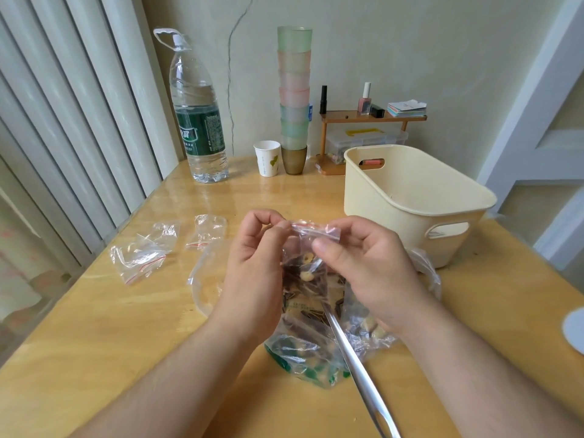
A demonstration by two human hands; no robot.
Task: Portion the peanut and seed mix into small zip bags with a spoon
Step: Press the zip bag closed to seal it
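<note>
A small zip bag (pixel 311 248) with a red strip, holding peanuts and seeds, hangs above the table's middle. My left hand (pixel 256 263) pinches its top left corner, and my right hand (pixel 366 267) pinches the strip on the right. Below lies the large clear bag of peanut and seed mix (pixel 306 343). A metal spoon (pixel 357 368) has its handle sticking out of that bag toward me, with its bowl hidden inside. Two empty small zip bags (pixel 142 254) (pixel 207 230) lie to the left on the wooden table (pixel 126 327).
A cream plastic basket (pixel 410 203) stands right of my hands. At the back are a large water bottle (pixel 197 121), a paper cup (pixel 267 158), a tall stack of coloured cups (pixel 294 99) and a small shelf (pixel 373 118) with cosmetics. A radiator lines the left.
</note>
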